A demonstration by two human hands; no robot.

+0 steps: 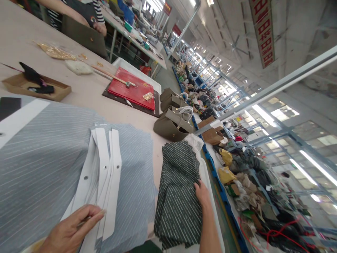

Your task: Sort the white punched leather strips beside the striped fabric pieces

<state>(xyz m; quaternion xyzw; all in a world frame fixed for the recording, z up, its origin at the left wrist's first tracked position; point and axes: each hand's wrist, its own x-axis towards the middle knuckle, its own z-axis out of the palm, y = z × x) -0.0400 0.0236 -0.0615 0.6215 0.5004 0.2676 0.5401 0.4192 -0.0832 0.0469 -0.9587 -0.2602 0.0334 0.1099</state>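
At lower left, the left hand (75, 225) pinches thumb and forefinger together over white strips (112, 196); any hold is unclear. Lower right, the right hand (202, 192) curls its fingers at the dark striped sheets' (179, 196) edge, grip uncertain. Olive bags (172, 126) stand just beyond.

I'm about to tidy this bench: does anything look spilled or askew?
Possibly: small gold-coloured pieces lie loose on the table near a plastic bag, perhaps spilled. The white strips at the left hand fan unevenly.
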